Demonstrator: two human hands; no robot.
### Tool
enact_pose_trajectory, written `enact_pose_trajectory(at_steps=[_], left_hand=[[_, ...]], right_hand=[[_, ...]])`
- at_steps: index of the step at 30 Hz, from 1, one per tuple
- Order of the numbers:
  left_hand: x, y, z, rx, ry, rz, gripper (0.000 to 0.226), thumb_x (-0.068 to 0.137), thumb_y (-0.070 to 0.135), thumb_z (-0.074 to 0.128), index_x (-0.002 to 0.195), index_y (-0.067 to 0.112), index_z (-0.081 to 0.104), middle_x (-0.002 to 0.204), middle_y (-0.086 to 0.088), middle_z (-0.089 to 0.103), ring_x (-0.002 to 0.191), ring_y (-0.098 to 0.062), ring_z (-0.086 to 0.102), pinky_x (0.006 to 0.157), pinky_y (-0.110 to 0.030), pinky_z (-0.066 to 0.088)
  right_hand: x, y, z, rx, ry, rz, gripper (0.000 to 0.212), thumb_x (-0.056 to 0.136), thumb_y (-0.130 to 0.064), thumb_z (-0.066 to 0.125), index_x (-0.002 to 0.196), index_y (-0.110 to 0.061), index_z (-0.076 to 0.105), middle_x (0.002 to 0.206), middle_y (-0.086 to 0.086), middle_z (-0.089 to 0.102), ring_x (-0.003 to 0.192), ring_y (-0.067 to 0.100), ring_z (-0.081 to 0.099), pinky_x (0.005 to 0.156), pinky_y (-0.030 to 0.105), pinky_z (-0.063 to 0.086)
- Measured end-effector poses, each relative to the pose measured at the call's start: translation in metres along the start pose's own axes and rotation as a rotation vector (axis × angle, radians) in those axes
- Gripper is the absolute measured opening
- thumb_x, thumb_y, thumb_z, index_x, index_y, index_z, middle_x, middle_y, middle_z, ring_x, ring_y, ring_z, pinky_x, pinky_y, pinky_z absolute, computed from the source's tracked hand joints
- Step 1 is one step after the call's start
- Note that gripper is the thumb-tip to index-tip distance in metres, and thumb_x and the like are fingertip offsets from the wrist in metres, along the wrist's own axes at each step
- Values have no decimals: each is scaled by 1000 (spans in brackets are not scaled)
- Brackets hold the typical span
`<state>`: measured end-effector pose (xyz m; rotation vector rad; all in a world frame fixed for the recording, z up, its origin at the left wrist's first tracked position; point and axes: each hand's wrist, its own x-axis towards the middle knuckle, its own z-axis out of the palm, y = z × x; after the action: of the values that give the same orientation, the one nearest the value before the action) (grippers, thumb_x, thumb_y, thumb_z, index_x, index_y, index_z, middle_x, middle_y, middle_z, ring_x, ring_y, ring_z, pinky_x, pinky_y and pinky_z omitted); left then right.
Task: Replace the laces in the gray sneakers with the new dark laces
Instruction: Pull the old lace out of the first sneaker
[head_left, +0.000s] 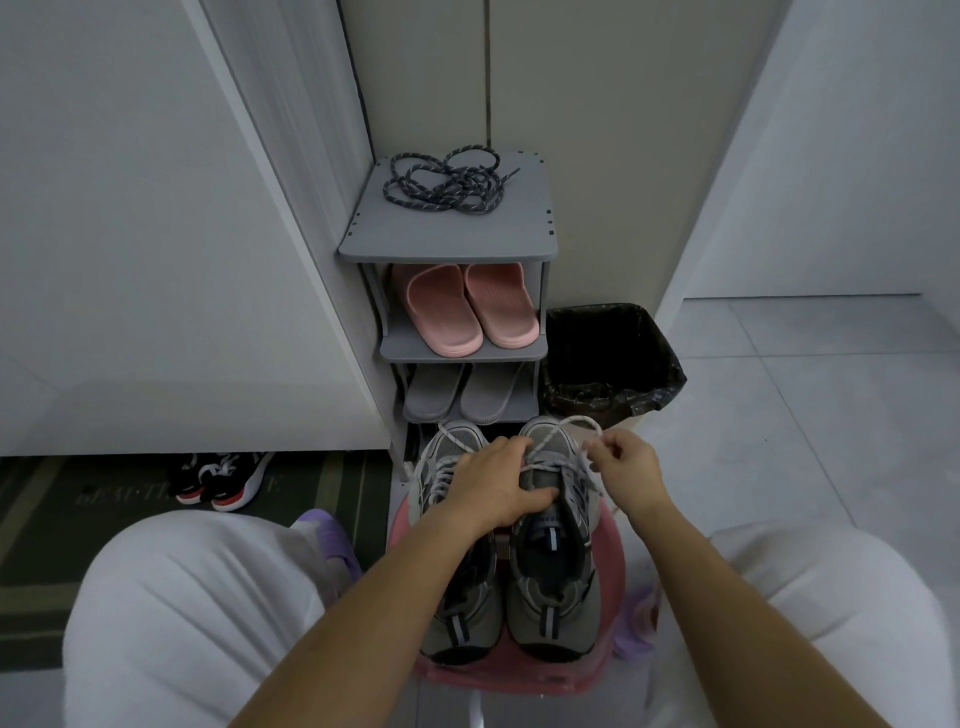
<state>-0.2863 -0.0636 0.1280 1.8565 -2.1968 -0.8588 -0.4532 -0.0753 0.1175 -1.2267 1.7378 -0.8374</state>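
Examining the gray sneakers (553, 571): standing as a pair on a pink stool (519, 675) at six o'clock, between the knees, toes pointing to twelve. Showing gray mesh with darker panels and a striped heel tab. Both carrying the old light lace (545, 441), with the sneaker on the three o'clock side partly loosened and a loop rising off its toe end.

Pressing down with the left hand (496, 486), fingers spread and nearly flat across the forepart and tongue of that sneaker, closing on nothing. Pinching the loose lace with the right hand (628, 467), thumb and fingers curled on it just at three o'clock of the eyelets.

Judging the step in hand as unlacing. Advising: keeping the shoe pinned, drawing the lace out one crossing at a time, pulling along the line of each eyelet rather than sideways, avoiding snagging the tip.

Noting the new dark laces (447, 182) lying tangled and untouched on top of the gray shoe rack (447, 244) at twelve o'clock, well apart from the hands. Noting pink slippers (467, 312) and gray slippers (457, 395) on the shelves below, and a lined bin (613, 358) at one o'clock.
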Motion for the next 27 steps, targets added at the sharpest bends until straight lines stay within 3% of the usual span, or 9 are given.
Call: enact_pose_trajectory(at_steps=[2,5,11,16,18,22,27], left_hand=[[0,0,0,4,5,0,68,79,52,63,136,22,39,119,2,50,114,-17,48,98,-34,31],[0,-1,1,8,2,-3,69,79,53,63,137,23,39,120,2,50,115,-17,48,100,-35,31],[1,-3,1,18,-15,1,66,79,55,62,134,25,41,118,4,51,114,-17,47,100,-37,33],[1,-2,1,32,-2,3,65,79,54,61,134,25,42,119,4,51,115,-18,46,100,-37,33],[1,-2,2,31,-2,0,65,79,54,61,135,25,41,119,4,51,115,-18,46,100,-36,33],[1,-2,1,55,-3,-2,67,80,55,61,135,24,41,125,2,50,119,-19,44,101,-36,31],[2,-1,0,75,-43,-12,67,81,56,59,137,24,40,135,1,46,127,-20,39,104,-38,29]], right_hand=[[-1,3,3,-112,-96,1,21,88,-18,63,70,-17,53,63,-3,52,63,14,50,53,18,37],[-1,4,4,-176,-107,-24,29,88,-17,63,62,-20,50,58,-4,47,54,9,42,49,18,32],[3,-2,-6,39,142,-35,16,94,-16,54,78,-13,55,60,-2,45,52,11,39,52,25,34],[-1,3,3,-111,-99,-26,14,87,-17,65,76,-10,59,62,-4,52,60,12,48,53,18,36],[-1,6,5,-159,-119,-28,15,85,-17,67,73,-10,60,62,-3,52,61,14,48,53,17,37],[0,5,2,-126,-12,-47,19,90,-15,59,73,-6,58,59,0,49,53,13,42,48,18,35],[6,0,-8,157,172,14,17,94,-17,52,81,-8,59,74,-1,61,72,17,56,69,28,42]])
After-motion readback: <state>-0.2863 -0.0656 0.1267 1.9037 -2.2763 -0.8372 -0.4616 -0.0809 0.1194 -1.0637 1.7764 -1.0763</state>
